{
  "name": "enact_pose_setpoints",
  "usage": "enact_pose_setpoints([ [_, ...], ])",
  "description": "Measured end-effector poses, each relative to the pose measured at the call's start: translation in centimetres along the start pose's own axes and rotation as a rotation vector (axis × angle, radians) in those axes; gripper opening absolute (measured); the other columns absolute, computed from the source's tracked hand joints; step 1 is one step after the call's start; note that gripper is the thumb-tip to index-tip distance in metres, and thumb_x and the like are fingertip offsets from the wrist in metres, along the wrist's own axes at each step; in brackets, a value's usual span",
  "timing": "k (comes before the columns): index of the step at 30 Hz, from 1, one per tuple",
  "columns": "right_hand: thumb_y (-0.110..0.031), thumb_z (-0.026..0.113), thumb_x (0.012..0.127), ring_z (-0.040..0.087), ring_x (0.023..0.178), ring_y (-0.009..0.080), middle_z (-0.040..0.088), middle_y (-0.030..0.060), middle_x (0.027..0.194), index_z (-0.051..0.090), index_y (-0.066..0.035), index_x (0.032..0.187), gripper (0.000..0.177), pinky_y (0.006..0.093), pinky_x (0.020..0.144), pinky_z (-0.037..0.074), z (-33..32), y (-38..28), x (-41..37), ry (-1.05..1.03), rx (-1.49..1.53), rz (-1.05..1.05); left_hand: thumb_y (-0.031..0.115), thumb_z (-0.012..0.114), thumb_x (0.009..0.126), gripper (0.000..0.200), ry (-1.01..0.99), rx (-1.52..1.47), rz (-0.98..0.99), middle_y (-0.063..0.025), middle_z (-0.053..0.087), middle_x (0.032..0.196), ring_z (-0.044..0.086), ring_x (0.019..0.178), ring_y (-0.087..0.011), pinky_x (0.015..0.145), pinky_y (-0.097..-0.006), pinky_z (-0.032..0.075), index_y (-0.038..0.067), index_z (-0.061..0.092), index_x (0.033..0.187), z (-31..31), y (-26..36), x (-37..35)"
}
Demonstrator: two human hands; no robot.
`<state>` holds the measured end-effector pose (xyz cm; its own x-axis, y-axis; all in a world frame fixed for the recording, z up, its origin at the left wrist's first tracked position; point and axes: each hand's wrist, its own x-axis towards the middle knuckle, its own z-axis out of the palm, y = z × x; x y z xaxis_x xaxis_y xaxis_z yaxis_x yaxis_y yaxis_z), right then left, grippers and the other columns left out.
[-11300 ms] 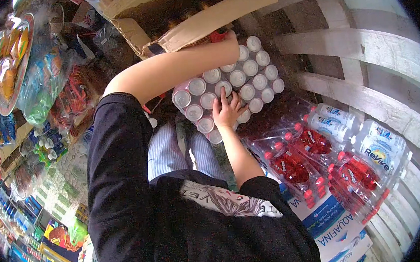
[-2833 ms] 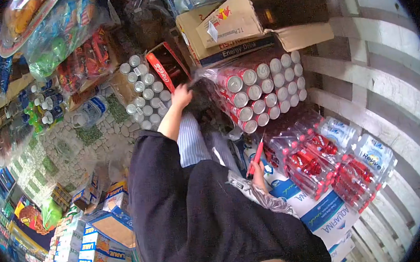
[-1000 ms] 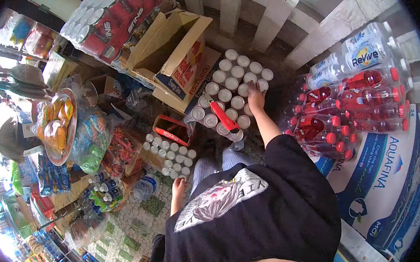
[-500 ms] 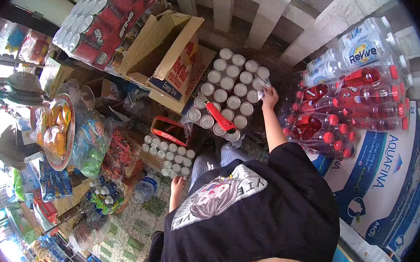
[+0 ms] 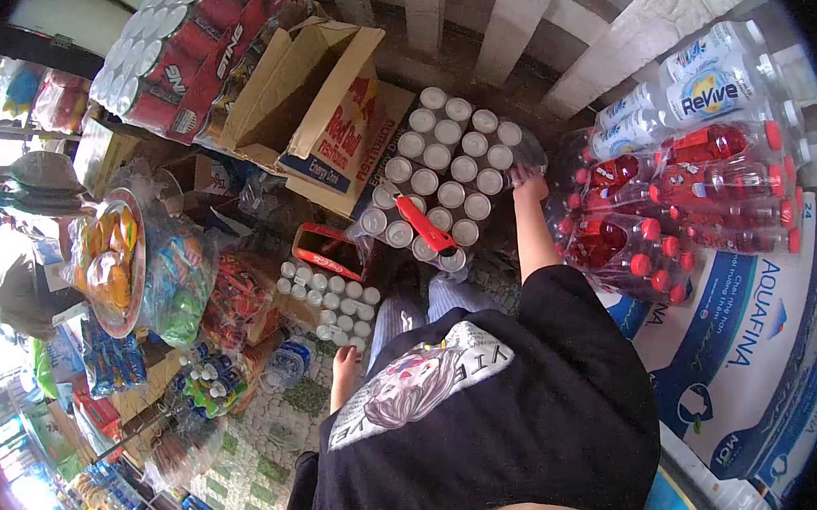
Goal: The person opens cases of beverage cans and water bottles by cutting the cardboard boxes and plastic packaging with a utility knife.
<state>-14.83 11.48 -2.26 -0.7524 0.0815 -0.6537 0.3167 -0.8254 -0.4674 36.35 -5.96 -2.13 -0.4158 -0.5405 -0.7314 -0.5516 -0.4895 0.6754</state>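
Observation:
A pack of silver-topped cans in clear plastic stands in front of me, with a red-handled tool lying across its near left part. My right hand is at the pack's right edge, its fingers closed on the loose plastic wrap. My left hand hangs low beside my body, holding nothing that shows, its fingers slightly apart. Just beyond it is a smaller group of cans, next to a red Coca-Cola carton.
An open Red Bull box stands behind left, beside stacked Sting cans. On the right are red drink bottles, Revive bottles and Aquafina cartons. A white slatted fence is at the back.
My right hand has moved slightly right and down, and the plastic at the pack's right corner is pulled outward. My left hand stays almost where it was.

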Motion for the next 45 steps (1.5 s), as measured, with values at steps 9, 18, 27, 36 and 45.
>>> enact_pose_setpoints([
  [9,-0.019,0.033,0.073,0.041,0.092,0.0349,0.036,0.0215,0.107,0.034,0.003,0.103,0.037,0.0423,0.08,0.032,-2.2,0.5,6.8,0.365,-0.591,-0.239,0.017,0.047,0.074,0.022,0.062,0.012,-0.075,-0.0079,0.051,0.071,0.049,0.061,-0.0147,0.055,-0.0261,0.04,-0.001,0.045,0.086,-1.0,-0.9,-2.1],
  [18,-0.024,0.047,0.071,0.041,0.092,0.0338,0.045,0.0224,0.094,0.041,0.004,0.098,0.039,0.039,0.075,0.033,8.0,0.5,-0.3,-0.191,-1.997,-0.716,0.016,0.046,0.073,0.022,0.02,0.188,-0.144,-0.0069,0.052,0.071,0.047,0.06,-0.0129,0.054,-0.0229,0.038,-0.002,0.049,0.084,1.1,0.2,-3.7],
  [27,-0.024,0.048,0.073,0.04,0.086,0.0323,0.041,0.0215,0.096,0.04,0.006,0.095,0.038,0.036,0.07,0.032,3.4,0.0,8.2,-0.28,-1.354,-0.606,0.016,0.046,0.075,0.017,0.033,-0.025,-0.115,-0.0045,0.049,0.068,0.047,0.062,-0.0127,0.055,-0.0242,0.038,0.001,0.047,0.082,2.3,-0.4,-3.2],
  [36,-0.008,0.049,0.073,0.048,0.065,0.0154,0.05,0.0058,0.076,0.046,-0.002,0.084,0.013,0.0276,0.054,0.039,3.9,0.0,6.8,-0.066,-0.561,-0.175,0.016,0.044,0.075,0.019,0.14,0.037,-0.237,-0.0051,0.051,0.071,0.048,0.064,-0.0121,0.057,-0.0231,0.039,0.0,0.048,0.083,3.8,0.7,-6.0],
  [45,-0.01,0.05,0.071,0.048,0.071,0.0183,0.051,0.0087,0.086,0.046,0.001,0.093,0.026,0.0298,0.062,0.039,-1.4,2.6,16.2,-0.171,-0.735,-0.373,0.014,0.043,0.074,0.017,0.081,0.061,-0.326,-0.0052,0.05,0.073,0.045,0.068,-0.0119,0.061,-0.0228,0.036,-0.002,0.048,0.082,5.7,-3.5,-6.3],
])
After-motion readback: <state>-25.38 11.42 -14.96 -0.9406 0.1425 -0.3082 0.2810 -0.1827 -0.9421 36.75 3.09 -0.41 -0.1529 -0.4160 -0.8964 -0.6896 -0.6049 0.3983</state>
